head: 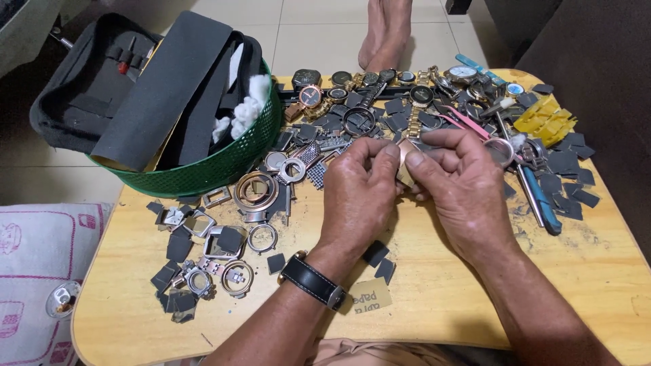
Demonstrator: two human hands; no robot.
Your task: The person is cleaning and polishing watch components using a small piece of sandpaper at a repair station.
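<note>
Pinching a small gold-coloured watch part between them, both hands meet above the middle of a low wooden table. The left hand is closed, thumb and forefinger pressed onto the part's left side; a black-strapped wristwatch sits on that wrist. The right hand is likewise closed, its thumb and forefinger gripping the part's right side, the remaining fingers curled beneath. The part is held just clear of the tabletop — its exact form is largely hidden by the fingertips.

Around the hands lies a scatter of components. To the left: round and square watch cases, bezels, and dark grey square pieces, some overlapping. Along the far edge: a row of complete watches with metal and dark straps. To the right: pink tweezers, a blue-handled tool lying lengthwise, a cluster of yellow pieces, and more grey squares. A small paper label rests near the left wrist, beside two grey squares.

At the table's far left corner stands a green mesh basket holding dark foam sheets and white cotton wads — behind it, a black open tool case. A bare foot rests on the tiled floor beyond the table.
</note>
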